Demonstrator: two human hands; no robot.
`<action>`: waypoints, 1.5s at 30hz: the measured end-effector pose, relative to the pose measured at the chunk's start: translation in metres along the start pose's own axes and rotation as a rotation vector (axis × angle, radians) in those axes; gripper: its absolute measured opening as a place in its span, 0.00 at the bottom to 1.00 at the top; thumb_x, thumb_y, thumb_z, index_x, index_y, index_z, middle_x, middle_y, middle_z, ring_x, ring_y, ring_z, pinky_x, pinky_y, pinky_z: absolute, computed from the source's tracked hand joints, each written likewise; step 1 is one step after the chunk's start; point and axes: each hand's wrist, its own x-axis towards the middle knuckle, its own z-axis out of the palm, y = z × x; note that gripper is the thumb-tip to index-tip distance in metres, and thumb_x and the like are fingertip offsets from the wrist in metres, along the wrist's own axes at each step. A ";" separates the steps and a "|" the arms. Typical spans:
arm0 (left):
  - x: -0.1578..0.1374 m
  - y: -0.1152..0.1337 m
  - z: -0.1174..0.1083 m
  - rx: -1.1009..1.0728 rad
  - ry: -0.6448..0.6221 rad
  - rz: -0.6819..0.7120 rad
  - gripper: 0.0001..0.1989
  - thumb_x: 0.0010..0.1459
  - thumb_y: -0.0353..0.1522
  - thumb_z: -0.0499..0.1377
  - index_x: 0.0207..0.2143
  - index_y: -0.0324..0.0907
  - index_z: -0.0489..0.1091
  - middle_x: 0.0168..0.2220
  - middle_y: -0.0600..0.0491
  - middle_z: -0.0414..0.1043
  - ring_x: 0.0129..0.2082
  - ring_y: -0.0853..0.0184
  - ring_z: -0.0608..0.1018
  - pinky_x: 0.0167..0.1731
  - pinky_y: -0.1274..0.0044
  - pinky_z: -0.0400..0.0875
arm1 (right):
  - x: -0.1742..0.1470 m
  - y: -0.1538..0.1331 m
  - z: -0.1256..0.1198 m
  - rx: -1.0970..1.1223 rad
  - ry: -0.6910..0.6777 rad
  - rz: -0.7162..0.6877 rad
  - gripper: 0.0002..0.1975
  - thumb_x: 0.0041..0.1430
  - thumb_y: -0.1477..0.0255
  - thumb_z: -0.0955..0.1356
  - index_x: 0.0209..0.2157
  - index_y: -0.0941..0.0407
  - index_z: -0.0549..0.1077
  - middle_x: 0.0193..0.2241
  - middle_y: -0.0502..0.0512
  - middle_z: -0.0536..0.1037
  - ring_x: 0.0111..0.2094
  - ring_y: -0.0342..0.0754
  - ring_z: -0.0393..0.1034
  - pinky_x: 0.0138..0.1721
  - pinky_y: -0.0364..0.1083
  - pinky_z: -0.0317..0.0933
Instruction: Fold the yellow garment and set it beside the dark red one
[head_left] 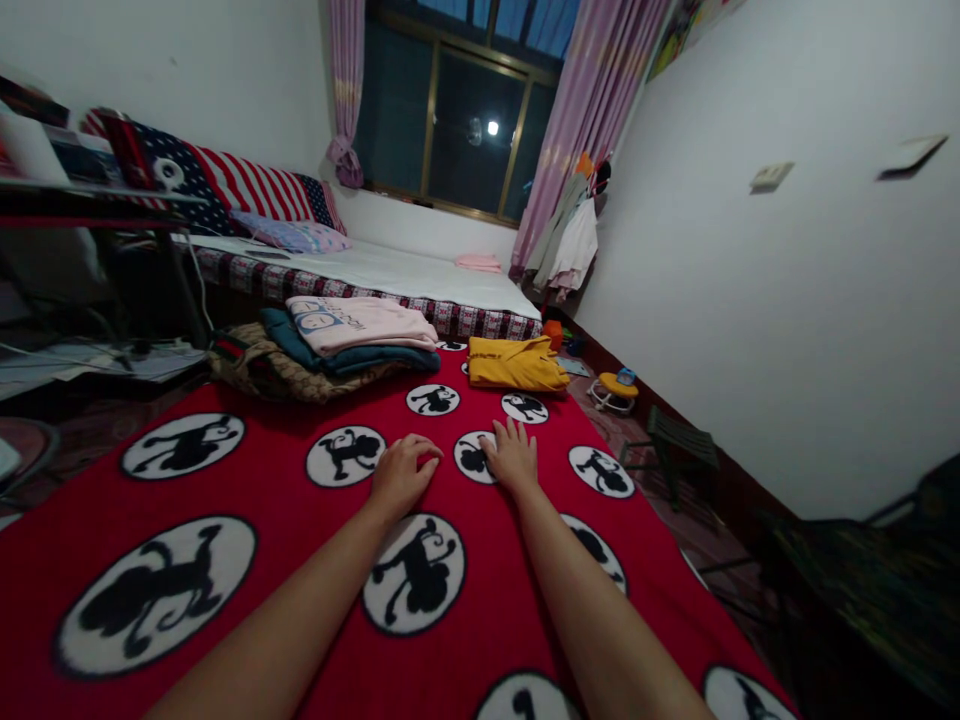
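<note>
Both forearms reach forward over a red blanket printed with white circles and black monkey figures. My left hand rests on the blanket near the middle, fingers loosely bent and nothing visible in them. To its right, my right hand lies palm down with its fingers spread on the cloth. Beyond the right hand sits a folded yellow garment. Past the left hand is a pile: a folded pink garment with a printed front, on a folded teal garment, beside and above a brown patterned item.
A second bed with a flag-patterned cushion stands under the window. Left is a cluttered desk. Along the right side are a small yellow stool, a folding stool and a dark chair. Clothes hang by the curtain.
</note>
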 end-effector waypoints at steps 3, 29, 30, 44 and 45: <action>0.000 -0.001 -0.001 -0.001 -0.015 0.006 0.10 0.58 0.31 0.55 0.34 0.45 0.77 0.44 0.51 0.74 0.45 0.61 0.74 0.50 0.68 0.65 | 0.000 0.000 -0.002 0.020 0.003 -0.002 0.31 0.65 0.55 0.56 0.64 0.54 0.57 0.67 0.59 0.52 0.67 0.58 0.40 0.63 0.61 0.37; -0.016 -0.013 -0.012 -0.075 -0.142 0.164 0.12 0.57 0.34 0.54 0.37 0.46 0.77 0.49 0.50 0.71 0.48 0.60 0.72 0.51 0.67 0.65 | -0.021 0.003 -0.006 0.186 0.018 -0.041 0.23 0.64 0.61 0.61 0.58 0.52 0.66 0.65 0.56 0.57 0.66 0.56 0.45 0.64 0.59 0.39; -0.016 -0.013 -0.012 -0.072 -0.144 0.165 0.12 0.57 0.34 0.54 0.37 0.46 0.77 0.49 0.50 0.72 0.48 0.60 0.72 0.51 0.67 0.65 | -0.023 0.004 -0.007 0.201 0.017 -0.051 0.23 0.63 0.62 0.62 0.58 0.52 0.67 0.65 0.56 0.58 0.66 0.55 0.46 0.64 0.59 0.39; -0.008 -0.003 -0.005 0.021 -0.102 0.111 0.11 0.57 0.31 0.54 0.35 0.46 0.78 0.44 0.50 0.72 0.45 0.60 0.73 0.48 0.67 0.66 | -0.027 0.015 -0.001 0.305 0.057 -0.094 0.19 0.60 0.66 0.66 0.53 0.50 0.71 0.63 0.55 0.62 0.66 0.52 0.49 0.64 0.58 0.40; -0.007 -0.003 -0.005 0.017 -0.101 0.110 0.11 0.57 0.31 0.54 0.35 0.46 0.78 0.44 0.50 0.72 0.45 0.60 0.73 0.48 0.67 0.66 | -0.027 0.016 -0.001 0.304 0.060 -0.095 0.19 0.60 0.66 0.66 0.53 0.50 0.71 0.63 0.55 0.62 0.66 0.52 0.49 0.64 0.58 0.40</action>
